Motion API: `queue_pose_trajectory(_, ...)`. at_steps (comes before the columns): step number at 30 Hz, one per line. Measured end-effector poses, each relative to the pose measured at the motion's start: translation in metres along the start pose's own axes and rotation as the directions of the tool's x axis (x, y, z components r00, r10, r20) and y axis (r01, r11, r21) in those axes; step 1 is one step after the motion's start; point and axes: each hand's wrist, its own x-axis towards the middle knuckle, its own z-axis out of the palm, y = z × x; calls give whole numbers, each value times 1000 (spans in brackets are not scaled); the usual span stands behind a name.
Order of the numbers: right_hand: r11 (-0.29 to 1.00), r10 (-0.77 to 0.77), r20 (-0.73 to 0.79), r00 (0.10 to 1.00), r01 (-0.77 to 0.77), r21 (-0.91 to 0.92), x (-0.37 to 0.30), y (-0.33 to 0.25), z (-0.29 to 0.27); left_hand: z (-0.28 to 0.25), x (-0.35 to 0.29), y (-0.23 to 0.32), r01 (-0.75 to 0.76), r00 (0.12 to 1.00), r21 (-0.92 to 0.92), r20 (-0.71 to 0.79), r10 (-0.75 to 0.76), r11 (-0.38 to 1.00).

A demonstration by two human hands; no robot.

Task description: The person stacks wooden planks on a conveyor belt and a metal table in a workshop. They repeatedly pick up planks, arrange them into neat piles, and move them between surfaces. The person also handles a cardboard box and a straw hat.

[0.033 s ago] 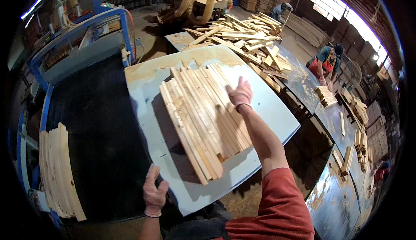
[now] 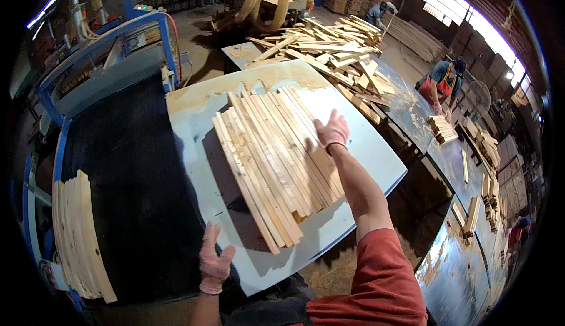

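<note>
A layer of long pale wooden strips (image 2: 273,155) lies side by side on a light blue tabletop (image 2: 365,149), their near ends uneven. Against the right edge of these strips rests my right hand (image 2: 333,130), in a pale pinkish glove, fingers spread and wrapped around nothing. My left hand (image 2: 216,261), gloved alike, hovers by the near left edge of the tabletop with thumb and fingers apart. It holds nothing, and whether it touches the edge I cannot tell.
To the left runs a black conveyor belt (image 2: 132,179) in a blue frame (image 2: 59,155), carrying another row of strips (image 2: 79,238). A heap of loose boards (image 2: 329,49) covers the table behind. At the right, a co-worker (image 2: 440,85) handles stacked pieces (image 2: 441,129) on a metal table (image 2: 453,267).
My right hand has shifted slightly right and nearer along the strips' edge. My left hand has moved a little to the right. The strips look almost unmoved.
</note>
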Motion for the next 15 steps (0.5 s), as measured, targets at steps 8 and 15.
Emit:
queue_pose_trajectory(8, 985, 64, 431, 900, -126, 117, 6, 27, 28, 80, 35, 8, 51, 983, 251, 157, -93, 967)
queue_pose_trajectory(15, 942, -146, 440, 886, -12, 336, -27, 29, 69, 35, 37, -26, 59, 996, 165, 61, -70, 985)
